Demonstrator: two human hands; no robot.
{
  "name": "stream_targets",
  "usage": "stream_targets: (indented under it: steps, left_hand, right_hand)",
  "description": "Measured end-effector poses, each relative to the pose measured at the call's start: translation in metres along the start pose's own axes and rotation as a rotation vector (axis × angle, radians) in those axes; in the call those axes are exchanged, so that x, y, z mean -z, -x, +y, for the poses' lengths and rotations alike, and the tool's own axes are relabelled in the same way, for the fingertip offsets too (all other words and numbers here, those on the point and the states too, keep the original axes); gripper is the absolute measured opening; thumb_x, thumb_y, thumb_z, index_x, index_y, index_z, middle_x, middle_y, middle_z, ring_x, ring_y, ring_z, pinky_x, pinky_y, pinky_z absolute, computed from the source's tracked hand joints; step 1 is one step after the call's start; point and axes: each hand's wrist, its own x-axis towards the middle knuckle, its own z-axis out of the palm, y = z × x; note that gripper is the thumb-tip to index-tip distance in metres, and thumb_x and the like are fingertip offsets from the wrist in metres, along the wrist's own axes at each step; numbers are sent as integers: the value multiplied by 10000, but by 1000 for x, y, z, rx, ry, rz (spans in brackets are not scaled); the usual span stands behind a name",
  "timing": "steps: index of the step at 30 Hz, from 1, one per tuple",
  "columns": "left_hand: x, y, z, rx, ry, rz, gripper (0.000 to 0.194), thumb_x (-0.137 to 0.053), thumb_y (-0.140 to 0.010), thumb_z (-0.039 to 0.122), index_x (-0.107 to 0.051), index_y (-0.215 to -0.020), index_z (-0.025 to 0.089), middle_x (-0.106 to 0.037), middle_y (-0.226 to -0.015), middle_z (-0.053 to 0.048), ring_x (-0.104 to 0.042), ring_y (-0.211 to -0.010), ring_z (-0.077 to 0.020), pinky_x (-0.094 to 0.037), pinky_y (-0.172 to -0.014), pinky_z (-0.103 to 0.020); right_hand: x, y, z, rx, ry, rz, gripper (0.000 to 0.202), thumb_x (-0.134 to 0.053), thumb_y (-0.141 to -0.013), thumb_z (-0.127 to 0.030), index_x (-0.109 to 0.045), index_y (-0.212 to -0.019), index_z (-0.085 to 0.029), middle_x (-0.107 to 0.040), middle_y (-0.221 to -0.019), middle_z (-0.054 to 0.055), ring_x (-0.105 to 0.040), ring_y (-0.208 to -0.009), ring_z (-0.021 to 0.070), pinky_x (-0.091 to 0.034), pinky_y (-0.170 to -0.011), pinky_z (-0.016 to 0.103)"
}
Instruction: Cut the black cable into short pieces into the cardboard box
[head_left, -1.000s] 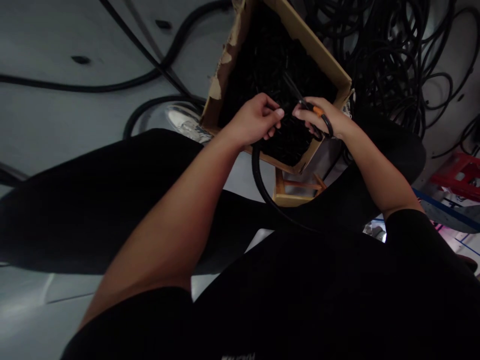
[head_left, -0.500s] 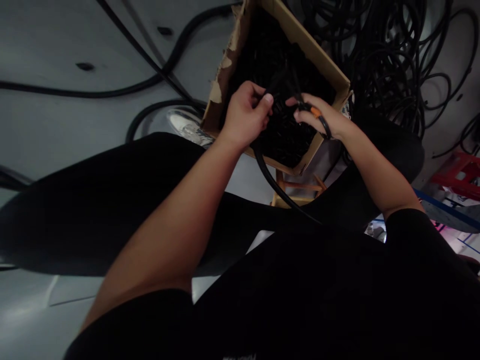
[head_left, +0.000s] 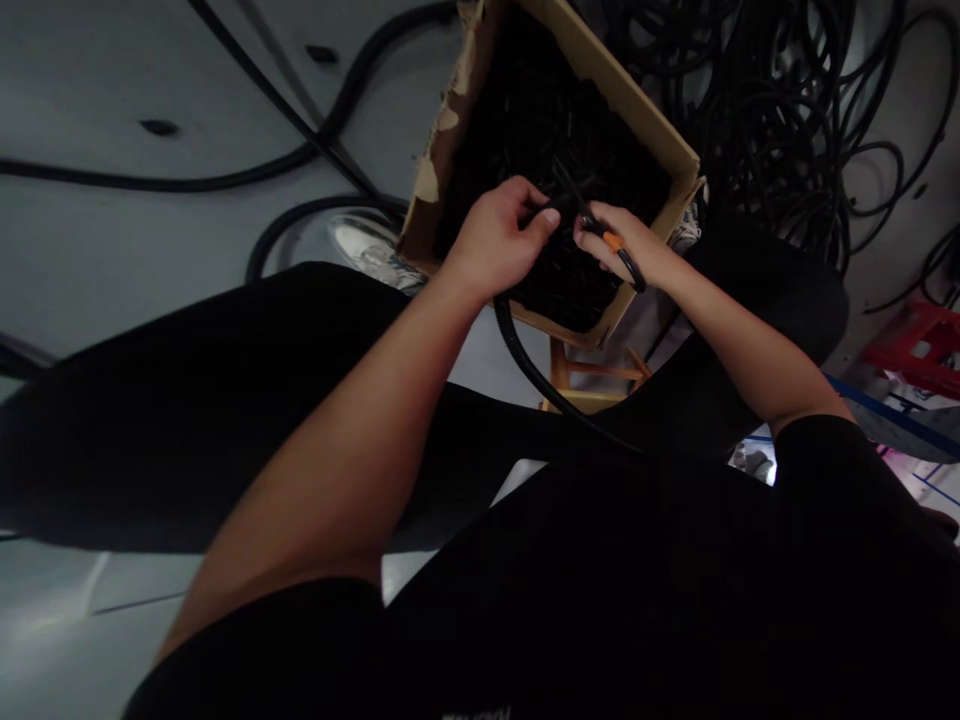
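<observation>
Over a cardboard box (head_left: pixel 660 130) of black pieces, our left hand (head_left: pixel 491 245) grips a corrugated hose (head_left: pixel 525 360) end pointing rightward at scissors (head_left: pixel 611 245) clenched in our right hand (head_left: pixel 637 250).

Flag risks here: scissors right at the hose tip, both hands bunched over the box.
1. The left hand pinches the black corrugated hose close to the orange-handled scissors in the right hand; the fingertips could get nicked.
2. The dim view hides the blades, so the cut may land off.
3. A cut piece may miss the cardboard box.
</observation>
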Motion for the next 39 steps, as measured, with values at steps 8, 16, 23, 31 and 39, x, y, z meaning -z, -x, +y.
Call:
stream_targets:
  steps: [8, 16, 23, 31, 39]
  left_hand:
    - [1, -1, -11, -56, -218, -1, 284, -741, -1182, 526, -685, -1057, 278, -772, -955, -70, -782, -1099, -342, -588, -1057, -455]
    - [6, 4, -1, 111, 193, -248, 469, -725, -1236, 689, -773, -1074, 252, -620, -827, -28, -512, -721, -182, -417, -674, -357]
    - [16, 10, 19, 188, 262, -262, 461, -771, -1201, 697, -764, -1063, 257, -590, -736, -29, -653, -641, -222, -501, -603, -357]
    - [-3, 9, 20, 159, 242, -236, 421, -976, -1134, 542, -672, -1093, 253, -792, -867, -72, -761, -713, -207, -570, -639, -299]
    - [-4, 11, 18, 134, 288, -273, 517, -922, -1155, 667, -618, -1064, 259, -768, -943, -61, -678, -729, -165, -462, -648, -306]
  right_hand:
    - [1, -3, 15, 40, 63, -62, 321, -814, -1170, -494, -597, -1038, -296, -706, -959, 3, -680, -1047, 237, -593, -962, 366]
    - [33, -6, 20, 123, -38, -197, 231, -831, -1125, -236, -632, -1009, -249, -522, -872, -75, -495, -915, 140, -463, -887, 344]
    - [42, -2, 24, 93, -85, -243, 196, -845, -1116, -331, -686, -1059, -232, -588, -811, -69, -554, -797, 147, -455, -758, 331]
    - [18, -5, 18, 37, -234, -81, 664, -849, -1132, -901, -672, -1289, -281, -745, -1036, 3, -776, -1014, 236, -648, -897, 373]
    - [12, -9, 13, 75, -314, 21, 732, -805, -1152, -953, -653, -1348, -265, -720, -1019, -21, -720, -935, 175, -624, -885, 348]
